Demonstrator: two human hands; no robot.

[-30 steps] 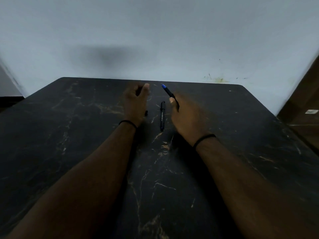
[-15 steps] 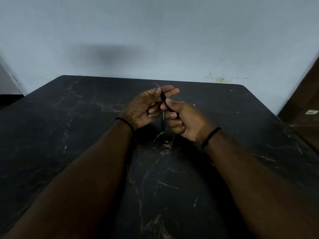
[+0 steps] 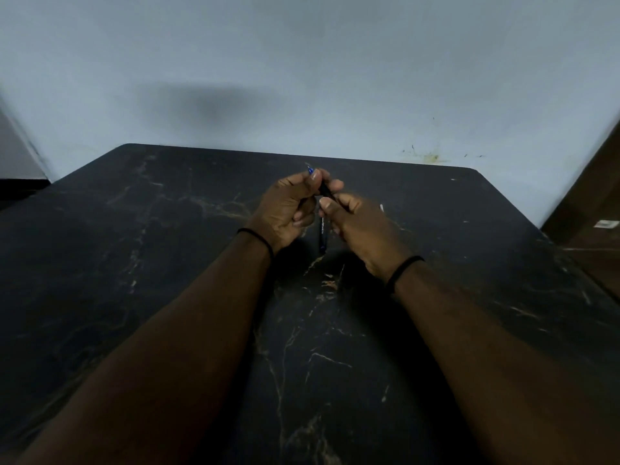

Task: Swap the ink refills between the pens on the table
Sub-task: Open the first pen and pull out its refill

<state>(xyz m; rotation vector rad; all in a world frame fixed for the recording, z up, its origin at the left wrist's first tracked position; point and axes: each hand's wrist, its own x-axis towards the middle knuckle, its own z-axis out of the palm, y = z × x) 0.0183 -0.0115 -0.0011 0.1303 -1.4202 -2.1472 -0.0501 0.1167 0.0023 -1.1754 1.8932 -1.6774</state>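
Observation:
Both hands hold one black pen with a blue tip (image 3: 324,191) above the middle of the dark marble table (image 3: 167,246). My left hand (image 3: 288,209) pinches its tip end, where a bit of blue pokes out past the fingers. My right hand (image 3: 359,226) grips the barrel's lower end. Most of that pen is hidden by fingers. A second black pen (image 3: 322,234) lies flat on the table between and below my hands, pointing away from me.
A small white scrap (image 3: 381,207) lies on the table just right of my right hand. A pale wall (image 3: 302,78) runs along the table's far edge. A brown wooden piece (image 3: 590,209) stands at the far right.
One second ago my right hand alone held the blue-tipped pen and my left hand hovered apart. My left hand has since come in and closed on the pen's tip end.

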